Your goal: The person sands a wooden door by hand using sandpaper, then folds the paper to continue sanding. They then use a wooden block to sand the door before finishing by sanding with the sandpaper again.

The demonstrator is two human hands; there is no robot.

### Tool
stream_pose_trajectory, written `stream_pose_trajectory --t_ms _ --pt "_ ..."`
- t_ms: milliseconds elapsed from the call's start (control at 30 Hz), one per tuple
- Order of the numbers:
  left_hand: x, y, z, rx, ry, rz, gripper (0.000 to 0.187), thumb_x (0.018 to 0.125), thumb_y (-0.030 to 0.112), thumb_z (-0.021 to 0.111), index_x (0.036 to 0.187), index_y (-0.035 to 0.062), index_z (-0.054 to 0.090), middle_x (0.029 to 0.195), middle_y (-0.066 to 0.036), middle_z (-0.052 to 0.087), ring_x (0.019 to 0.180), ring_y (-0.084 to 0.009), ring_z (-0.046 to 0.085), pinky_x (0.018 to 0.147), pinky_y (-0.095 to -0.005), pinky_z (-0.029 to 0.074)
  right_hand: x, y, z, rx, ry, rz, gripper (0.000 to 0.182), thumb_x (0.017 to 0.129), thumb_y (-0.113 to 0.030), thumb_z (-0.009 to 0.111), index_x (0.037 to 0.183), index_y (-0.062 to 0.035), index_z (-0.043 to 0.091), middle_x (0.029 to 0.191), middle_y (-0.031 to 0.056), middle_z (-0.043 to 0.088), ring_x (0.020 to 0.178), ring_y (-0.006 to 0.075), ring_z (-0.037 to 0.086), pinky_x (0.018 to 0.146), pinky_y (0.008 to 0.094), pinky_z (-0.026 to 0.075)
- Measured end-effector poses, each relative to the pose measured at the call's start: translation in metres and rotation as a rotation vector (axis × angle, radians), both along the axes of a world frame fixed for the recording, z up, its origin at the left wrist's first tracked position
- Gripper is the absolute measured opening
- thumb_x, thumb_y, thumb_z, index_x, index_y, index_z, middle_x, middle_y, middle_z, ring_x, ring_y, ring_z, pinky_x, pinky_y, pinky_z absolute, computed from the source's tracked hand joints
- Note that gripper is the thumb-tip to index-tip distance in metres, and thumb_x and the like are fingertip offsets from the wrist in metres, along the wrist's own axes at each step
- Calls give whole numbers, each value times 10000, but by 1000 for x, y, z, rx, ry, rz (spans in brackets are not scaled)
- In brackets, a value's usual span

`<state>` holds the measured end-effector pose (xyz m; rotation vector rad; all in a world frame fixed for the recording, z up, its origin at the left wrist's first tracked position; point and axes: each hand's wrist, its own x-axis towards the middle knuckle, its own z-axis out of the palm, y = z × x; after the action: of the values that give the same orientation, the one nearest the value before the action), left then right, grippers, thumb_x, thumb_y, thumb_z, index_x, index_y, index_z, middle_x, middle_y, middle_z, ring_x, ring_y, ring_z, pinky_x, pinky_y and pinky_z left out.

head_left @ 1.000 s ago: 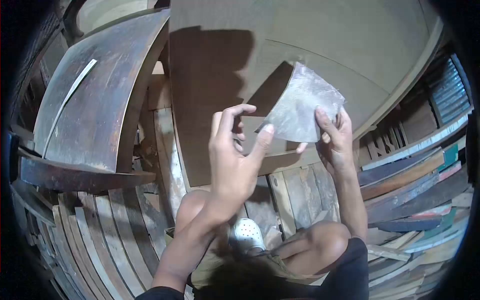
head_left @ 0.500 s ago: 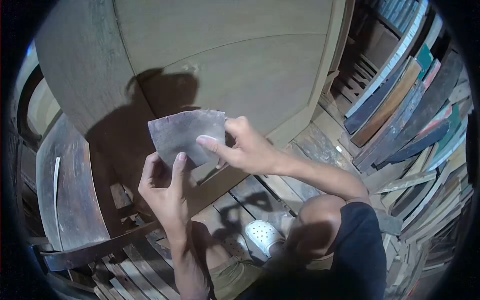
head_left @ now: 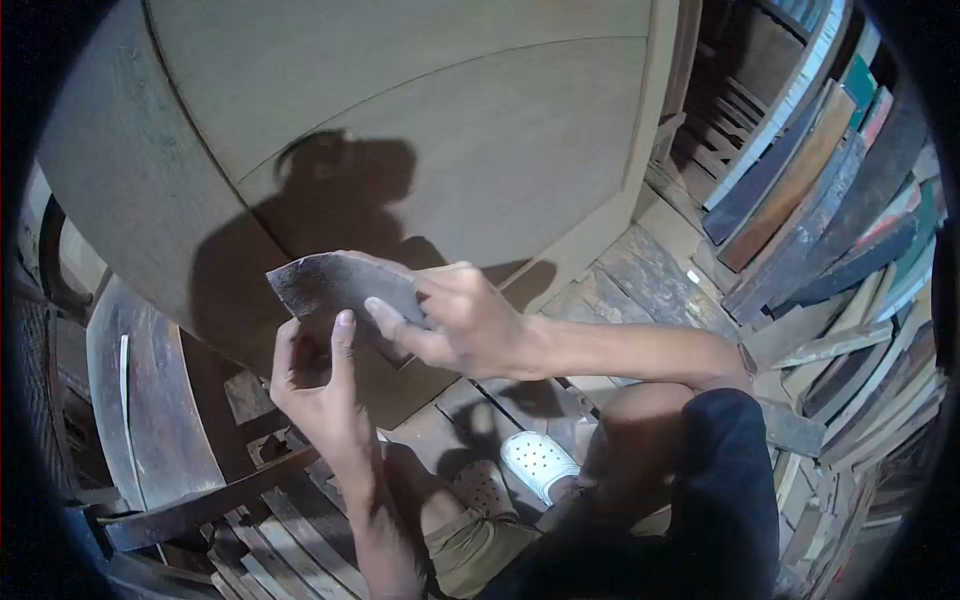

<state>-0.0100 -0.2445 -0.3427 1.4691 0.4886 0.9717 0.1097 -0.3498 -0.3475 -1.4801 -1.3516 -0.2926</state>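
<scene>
My right hand grips a worn grey piece of sandpaper by its right part, with the thumb across the near face and the other fingers curled at the edge. The sheet is bent, its left corner pointing away to the left. Just below that left part is my left hand, palm up, thumb and fingers spread apart with the tips right at the sheet's lower edge. Behind both hands stands a large wooden panel with a curved seam, carrying the shadow of a head and arms.
A curved dark board leans at the left, above several wooden slats. Curved offcuts, among them a brown plank, are stacked along the right. Plank flooring runs beneath, and a white clog is on one foot.
The sandpaper has tilted and bent, moving slightly left and down. My right hand has shifted further over it, while my left fingers have come away from its face.
</scene>
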Motion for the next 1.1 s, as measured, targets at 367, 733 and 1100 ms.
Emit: stream_pose_trajectory --t_ms 367,733,1100 --pt "2 0 0 88 90 -7 219 901 95 727 1073 -17 651 913 -59 680 867 -128 605 820 -294 483 6 -8 15 -94 811 102 385 961 -269 700 1184 40 643 1029 93 707 899 108 650 736 275 566" --pt "-1 4 -3 4 -4 -22 189 926 44 697 1090 -7 618 972 -21 650 930 -85 566 856 -259 451 33 -12 25 100 862 159 295 994 -302 554 1072 -20 590 864 16 609 815 87 553 732 257 438" --pt "-5 7 -2 -110 -26 -125 188 921 76 721 1052 3 609 974 -18 629 927 -89 551 869 -277 448 -5 -42 99 137 464 894 376 869 -325 631 979 33 602 944 124 610 906 227 570 818 348 444"
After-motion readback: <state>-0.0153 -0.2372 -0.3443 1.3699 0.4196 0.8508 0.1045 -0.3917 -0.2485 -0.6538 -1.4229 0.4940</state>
